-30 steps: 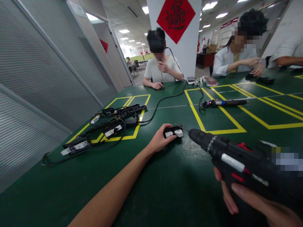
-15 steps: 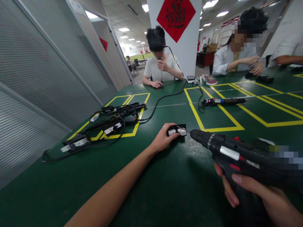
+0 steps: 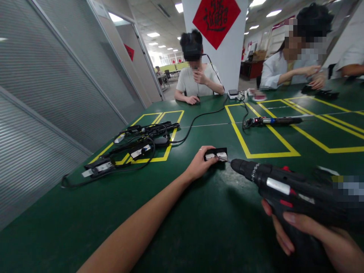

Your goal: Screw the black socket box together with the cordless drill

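Observation:
My left hand (image 3: pixel 201 163) grips a small black case with white label-like parts (image 3: pixel 223 155) on the table, closed on its left end with the thumb along the near side. In my right hand (image 3: pixel 301 227) is a black cordless drill (image 3: pixel 284 185) with red and silver details, fingers wrapped around its handle. The thin bit (image 3: pixel 229 161) points left at the case's right end; whether it touches the case I cannot tell.
Black devices with cables (image 3: pixel 145 146) lie left on the green table (image 3: pixel 199 220). Yellow tape (image 3: pixel 273 155) marks rectangles. A black rod-like device (image 3: pixel 278 121) lies beyond the drill. One person (image 3: pixel 196 79) sits opposite, another (image 3: pixel 287 76) at the far right, with part of a third.
The whole view has shifted slightly, so things appear a little further right. Both hands keep their holds; the drill and the case stay almost in the same place relative to each other.

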Demonstrator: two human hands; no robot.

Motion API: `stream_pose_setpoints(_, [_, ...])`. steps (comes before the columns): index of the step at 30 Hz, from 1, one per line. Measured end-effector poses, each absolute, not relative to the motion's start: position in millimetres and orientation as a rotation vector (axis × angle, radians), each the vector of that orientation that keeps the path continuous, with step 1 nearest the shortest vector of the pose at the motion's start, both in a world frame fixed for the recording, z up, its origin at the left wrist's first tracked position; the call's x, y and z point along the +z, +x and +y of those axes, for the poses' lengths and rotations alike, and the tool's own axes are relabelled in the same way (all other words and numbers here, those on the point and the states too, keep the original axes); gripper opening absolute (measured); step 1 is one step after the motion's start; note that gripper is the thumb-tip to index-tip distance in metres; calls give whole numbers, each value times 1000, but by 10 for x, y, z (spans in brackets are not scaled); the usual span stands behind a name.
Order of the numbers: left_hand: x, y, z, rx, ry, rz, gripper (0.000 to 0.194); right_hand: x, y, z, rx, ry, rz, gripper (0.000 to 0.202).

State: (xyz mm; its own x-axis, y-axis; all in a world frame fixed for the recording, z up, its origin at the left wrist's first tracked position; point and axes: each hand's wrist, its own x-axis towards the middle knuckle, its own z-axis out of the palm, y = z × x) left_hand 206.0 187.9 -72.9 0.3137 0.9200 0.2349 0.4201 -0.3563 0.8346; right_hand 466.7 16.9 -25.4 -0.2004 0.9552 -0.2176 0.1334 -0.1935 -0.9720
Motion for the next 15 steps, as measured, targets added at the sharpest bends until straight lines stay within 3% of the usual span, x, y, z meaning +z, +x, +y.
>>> stream_pose_setpoints(2, [-719,2061,1874,957,1904,1193,40,-265,4690,165,1617,-1284,-1266,32])
stream_pose_setpoints(15, [-739,2045,1879,959,1925,1178,41,-231,4682,173,1615,-1252,-1240,31])
